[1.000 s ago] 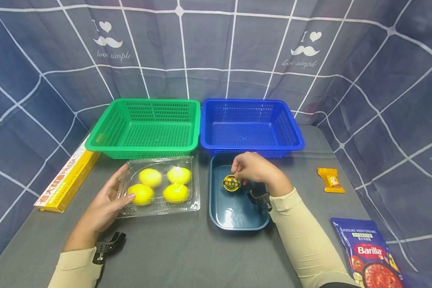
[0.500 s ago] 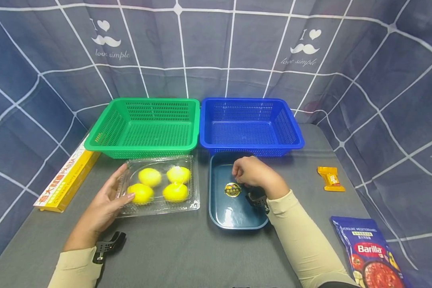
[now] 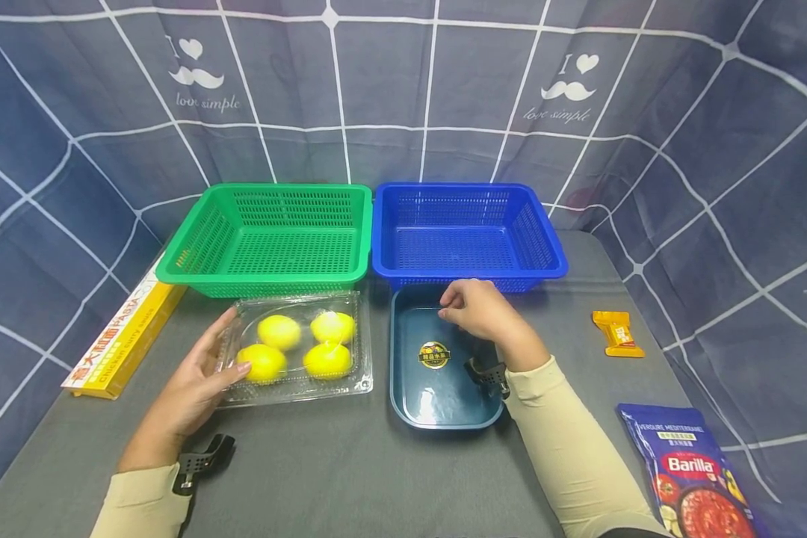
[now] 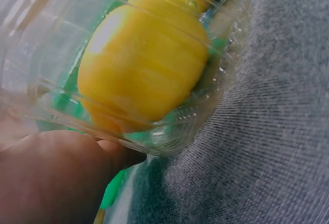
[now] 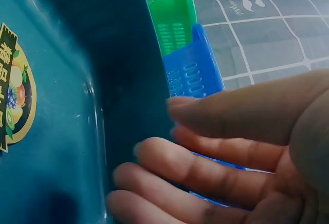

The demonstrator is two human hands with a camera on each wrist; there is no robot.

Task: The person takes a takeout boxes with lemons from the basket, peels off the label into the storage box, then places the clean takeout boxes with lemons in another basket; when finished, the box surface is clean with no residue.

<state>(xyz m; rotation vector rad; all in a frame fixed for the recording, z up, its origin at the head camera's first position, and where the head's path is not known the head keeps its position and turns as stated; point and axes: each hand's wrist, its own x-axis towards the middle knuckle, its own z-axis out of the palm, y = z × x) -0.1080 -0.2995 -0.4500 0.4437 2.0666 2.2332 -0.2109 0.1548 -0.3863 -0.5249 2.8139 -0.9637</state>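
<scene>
My left hand [image 3: 198,379] grips the left side of a clear plastic clamshell box [image 3: 359,385], its thumb over the near left corner. Inside lie several yellow lemons [image 3: 327,361]; in the left wrist view one lemon [image 4: 144,64] fills much of the box, and the fingers are partly hidden behind its edge. My right hand [image 3: 480,314] hovers over the far end of a dark teal tray [image 3: 410,400], fingers loosely bent and thumb apart, nothing between them in the right wrist view. A round black-and-gold fruit sticker [image 3: 434,356] lies on the tray's floor.
Behind stand a green basket [image 3: 269,288] and a blue basket [image 3: 471,280], side by side. A yellow pasta box [image 3: 124,336] lies at the left. On the right are a small orange packet [image 3: 617,334] and a blue Barilla pouch [image 3: 689,467].
My right hand's fingertips have drawn back from the sticker, up toward the tray's far end. The sticker appears slightly nearer me on the tray floor. My left hand and the clamshell box stay put.
</scene>
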